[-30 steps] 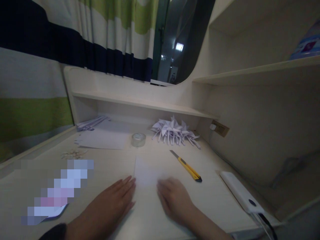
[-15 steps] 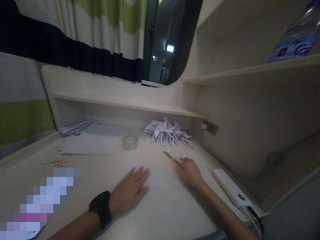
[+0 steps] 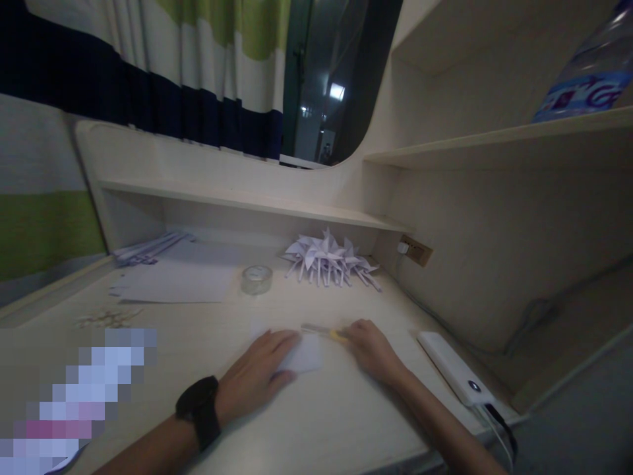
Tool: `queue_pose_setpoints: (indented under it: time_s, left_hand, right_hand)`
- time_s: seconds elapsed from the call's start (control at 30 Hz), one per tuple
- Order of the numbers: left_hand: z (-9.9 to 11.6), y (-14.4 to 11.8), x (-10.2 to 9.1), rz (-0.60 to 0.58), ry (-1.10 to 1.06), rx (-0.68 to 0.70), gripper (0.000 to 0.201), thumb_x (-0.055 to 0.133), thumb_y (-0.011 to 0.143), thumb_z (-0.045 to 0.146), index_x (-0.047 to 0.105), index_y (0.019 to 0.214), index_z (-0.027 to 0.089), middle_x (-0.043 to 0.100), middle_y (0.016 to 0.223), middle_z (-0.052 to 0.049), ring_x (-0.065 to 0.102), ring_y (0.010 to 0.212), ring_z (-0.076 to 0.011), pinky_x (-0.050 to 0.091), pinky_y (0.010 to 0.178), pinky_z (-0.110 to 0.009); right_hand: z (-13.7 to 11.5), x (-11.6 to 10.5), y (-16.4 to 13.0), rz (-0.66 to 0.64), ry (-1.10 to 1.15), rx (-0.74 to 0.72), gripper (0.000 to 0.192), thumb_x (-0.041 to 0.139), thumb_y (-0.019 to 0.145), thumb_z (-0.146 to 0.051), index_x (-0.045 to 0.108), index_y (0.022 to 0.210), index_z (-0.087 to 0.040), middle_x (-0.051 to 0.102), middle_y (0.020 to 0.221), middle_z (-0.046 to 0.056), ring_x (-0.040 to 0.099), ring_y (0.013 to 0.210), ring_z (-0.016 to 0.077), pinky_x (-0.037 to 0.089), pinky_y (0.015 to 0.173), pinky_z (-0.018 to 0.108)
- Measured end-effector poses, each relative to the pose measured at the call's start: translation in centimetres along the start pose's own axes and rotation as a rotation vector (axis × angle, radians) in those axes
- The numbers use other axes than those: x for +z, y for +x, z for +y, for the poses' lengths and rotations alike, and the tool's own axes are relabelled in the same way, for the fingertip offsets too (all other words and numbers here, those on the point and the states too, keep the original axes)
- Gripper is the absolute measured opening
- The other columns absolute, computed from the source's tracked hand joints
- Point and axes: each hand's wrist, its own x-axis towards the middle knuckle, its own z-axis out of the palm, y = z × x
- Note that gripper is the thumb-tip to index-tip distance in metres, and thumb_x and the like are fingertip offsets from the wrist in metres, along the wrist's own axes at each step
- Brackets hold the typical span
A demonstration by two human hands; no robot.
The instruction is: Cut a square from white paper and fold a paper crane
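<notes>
My left hand (image 3: 262, 369), with a black watch on its wrist, lies on a small piece of white paper (image 3: 305, 353). Its fingers are stretched out and the thumb sits apart from them; part of the paper is hidden under the palm. My right hand (image 3: 368, 346) is closed around a utility knife with a yellow handle (image 3: 338, 335). The blade (image 3: 315, 328) points left, near the paper's upper edge and the left fingertips. Whether the blade touches the paper, I cannot tell.
Behind the hands are a roll of clear tape (image 3: 256, 280), a cluster of paper pinwheels (image 3: 329, 257) and paper sheets (image 3: 182, 277). Small pale pieces (image 3: 106, 319) lie at left. A white power bank (image 3: 452, 369) with cables is at right. A bottle (image 3: 586, 86) stands on the shelf.
My right hand has turned the knife so that its blade now points left, closer to the left hand. More of the small paper shows beside my left fingers.
</notes>
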Motion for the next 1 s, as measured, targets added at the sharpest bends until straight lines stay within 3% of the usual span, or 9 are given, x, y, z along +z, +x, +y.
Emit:
queue_pose_setpoints:
  time_s: [0.2,0.6,0.8,1.0]
  left_hand:
    - [0.1,0.0,0.0,0.025,0.014,0.051,0.047,0.05,0.088,0.029,0.039,0.134,0.027,0.046,0.135,-0.007,0.043,0.121,-0.0259,0.036,0.102,-0.046]
    - [0.2,-0.1,0.0,0.014,0.046,0.052,0.036,0.045,0.092,0.032,0.047,0.128,0.027,0.049,0.133,-0.007,0.045,0.12,-0.026,0.035,0.102,-0.05]
    - [0.0,0.0,0.1,-0.084,0.081,0.091,0.036,0.035,0.097,0.034,0.044,0.132,0.037,0.045,0.14,0.0,0.038,0.128,-0.0252,0.027,0.105,-0.053]
    - [-0.2,-0.2,0.3,-0.116,0.104,0.064,0.037,0.033,0.097,0.036,0.045,0.132,0.037,0.046,0.14,0.001,0.036,0.13,-0.0274,0.023,0.106,-0.055]
  right_hand:
    - [-0.7,-0.3,-1.8,0.025,0.094,-0.087,0.031,0.055,0.08,-0.007,0.065,0.105,-0.021,0.06,0.098,0.006,0.053,0.091,0.0187,0.041,0.08,0.029]
    - [-1.7,0.5,-1.5,-0.03,0.09,-0.215,0.024,0.055,0.084,-0.016,0.064,0.106,-0.021,0.06,0.099,0.007,0.052,0.092,0.0191,0.041,0.081,0.032]
    - [-2.5,0.3,-1.8,-0.05,0.109,-0.221,0.024,0.055,0.085,-0.017,0.065,0.107,-0.02,0.061,0.096,0.007,0.053,0.091,0.0193,0.042,0.081,0.032]
    - [-2.3,0.3,-2.0,-0.068,0.131,-0.211,0.025,0.057,0.084,-0.018,0.065,0.108,-0.02,0.061,0.095,0.007,0.053,0.091,0.0189,0.042,0.081,0.032]
